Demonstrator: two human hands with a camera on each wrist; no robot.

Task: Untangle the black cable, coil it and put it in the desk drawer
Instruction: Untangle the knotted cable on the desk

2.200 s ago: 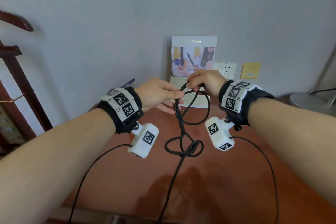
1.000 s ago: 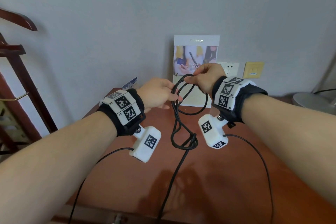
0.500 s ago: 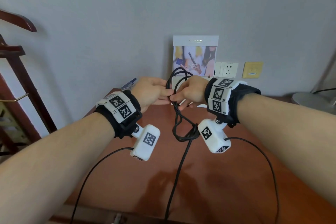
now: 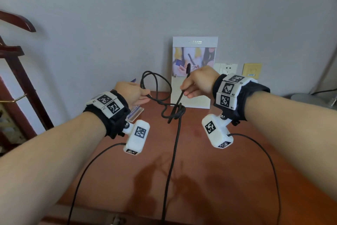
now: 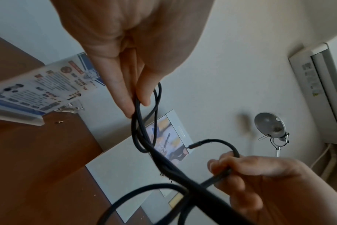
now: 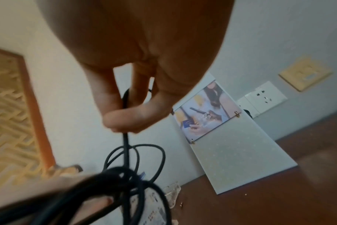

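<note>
Two hands hold the knotted black cable (image 4: 157, 86) above the desk (image 4: 209, 170).

Left of the knot (image 4: 177, 113), the left hand (image 4: 132, 92) pinches a loop; right of it, the right hand (image 4: 198, 82) grips the plug end. Behind the knot leans a photo card (image 4: 194, 55), its print too small to read, with a wall socket (image 4: 228, 68) beside it.

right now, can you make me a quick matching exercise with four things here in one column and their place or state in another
Things:
1. left hand
2. right hand
3. knot
4. picture board

Places or states:
A. leans against the wall at the back of the desk
B. pinches the black cable near its plug end
C. hangs between the two hands, above the desk
D. holds a wide loop of cable

Pairs: 1-D, 2-B, 3-C, 4-A
</note>
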